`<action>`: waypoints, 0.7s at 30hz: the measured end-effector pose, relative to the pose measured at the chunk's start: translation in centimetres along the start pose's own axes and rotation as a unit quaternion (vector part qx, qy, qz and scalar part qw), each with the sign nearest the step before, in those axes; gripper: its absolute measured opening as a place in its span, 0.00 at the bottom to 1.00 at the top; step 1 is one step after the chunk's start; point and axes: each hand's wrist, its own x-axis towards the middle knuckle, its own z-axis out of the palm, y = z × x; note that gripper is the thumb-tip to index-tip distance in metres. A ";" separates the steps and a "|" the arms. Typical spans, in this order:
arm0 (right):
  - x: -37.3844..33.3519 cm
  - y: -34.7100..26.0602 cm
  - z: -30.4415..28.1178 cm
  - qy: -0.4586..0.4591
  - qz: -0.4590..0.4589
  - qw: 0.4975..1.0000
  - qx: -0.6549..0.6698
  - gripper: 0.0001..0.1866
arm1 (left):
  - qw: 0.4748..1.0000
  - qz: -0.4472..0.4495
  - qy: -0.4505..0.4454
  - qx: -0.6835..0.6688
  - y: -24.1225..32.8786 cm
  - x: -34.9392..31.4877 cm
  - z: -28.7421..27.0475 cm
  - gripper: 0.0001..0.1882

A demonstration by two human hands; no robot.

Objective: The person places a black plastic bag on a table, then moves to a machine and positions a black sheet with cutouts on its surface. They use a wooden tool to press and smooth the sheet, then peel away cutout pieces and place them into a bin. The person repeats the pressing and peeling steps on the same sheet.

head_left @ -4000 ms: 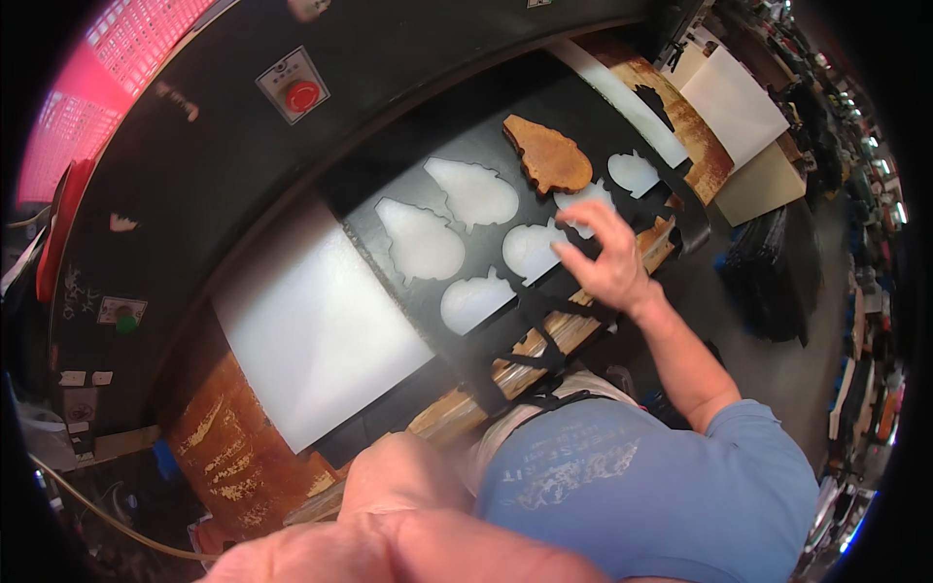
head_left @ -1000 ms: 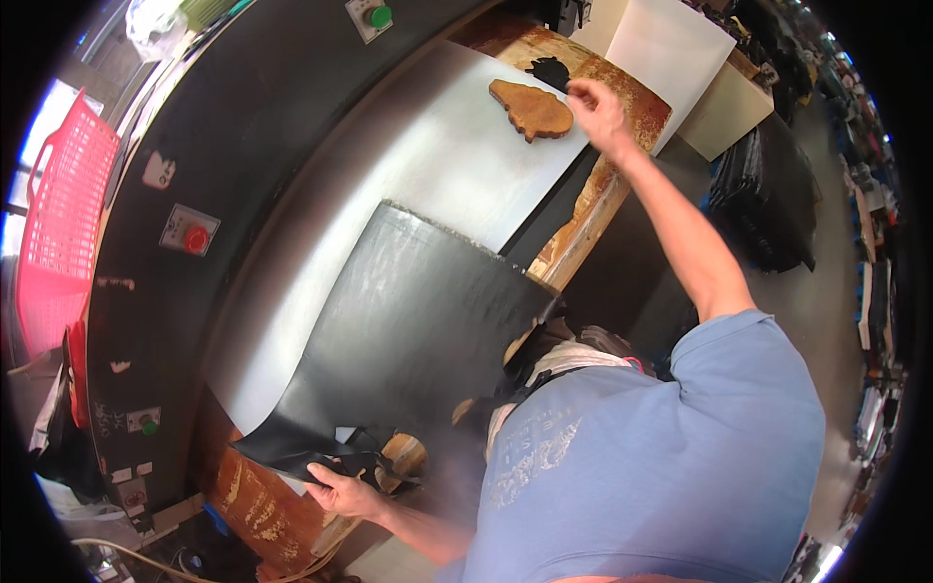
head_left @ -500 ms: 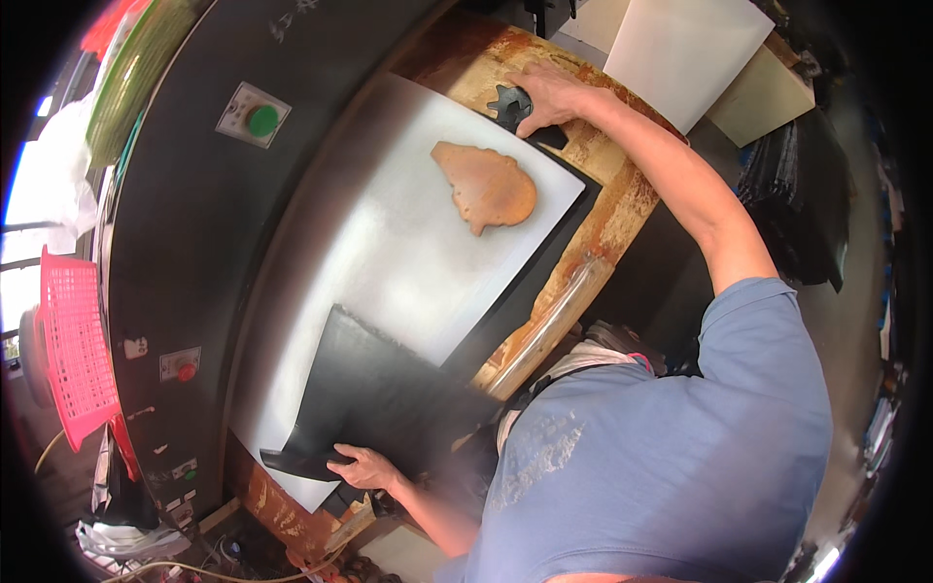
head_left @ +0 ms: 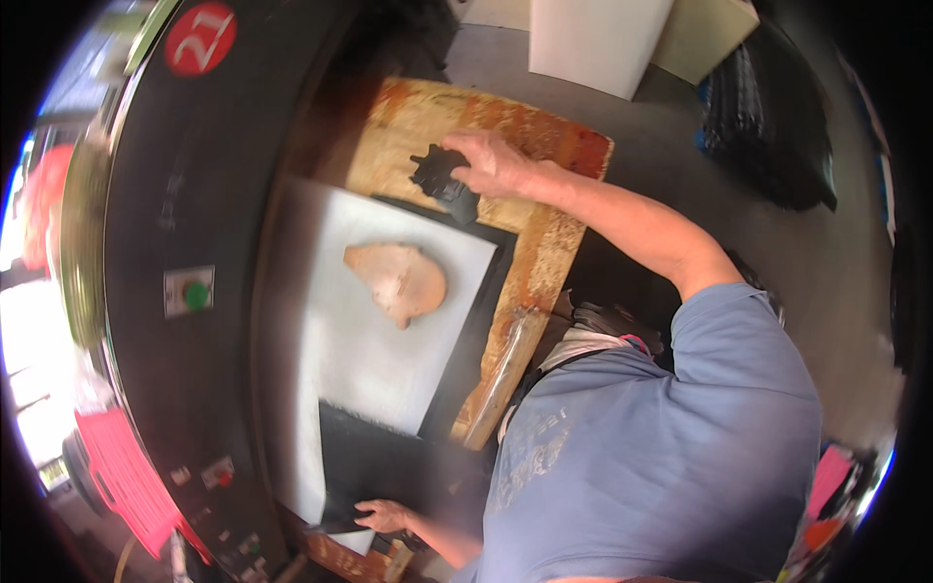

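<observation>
Over the worn wooden table point(head_left: 554, 136), my right hand point(head_left: 491, 167) is closed on black cut pieces point(head_left: 435, 173) with a jagged outline. Part of them is hidden by my fingers. My left hand point(head_left: 385, 516) pinches the lower edge of a thin black sheet point(head_left: 374, 452), which lies across the near-left part of a white board point(head_left: 379, 374). On the board between my hands rests a flat tan shape point(head_left: 400, 280) with a rounded body and small tabs, touched by neither hand.
A tall black machine panel point(head_left: 146, 243) with a green button point(head_left: 196, 295) runs along the left. Beyond it hangs a pink basket point(head_left: 131, 476). White and cream boxes point(head_left: 598, 44) and a black bundle point(head_left: 768, 126) stand at the upper right.
My right hand has lifted the black pieces from beside the board's corner and carried them over the bare wood. My left hand stays at the black sheet's edge. The whole view has shifted.
</observation>
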 end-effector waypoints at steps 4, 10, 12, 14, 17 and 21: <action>-2.1 1.4 -3.9 0.069 0.085 0.989 0.096 0.25 | 0.999 -0.033 -0.034 0.022 0.8 0.7 -0.4 0.36; -4.2 5.3 -11.9 0.143 0.128 0.953 0.236 0.17 | 0.999 -0.003 -0.024 0.021 -0.9 1.9 1.0 0.29; -4.9 6.7 -13.9 0.199 0.127 0.934 0.267 0.16 | 1.000 0.003 -0.018 0.025 -2.1 2.7 2.2 0.27; -5.6 8.4 -15.9 0.233 0.173 0.924 0.251 0.15 | 0.999 -0.004 -0.022 0.035 -2.9 3.7 3.4 0.24; -7.0 10.9 -17.4 0.297 0.203 0.900 0.247 0.17 | 0.999 0.007 0.015 0.044 -3.3 4.6 4.2 0.17; -8.4 14.2 -17.1 0.342 0.239 0.886 0.200 0.20 | 0.998 0.007 0.005 0.063 -2.3 5.0 3.9 0.16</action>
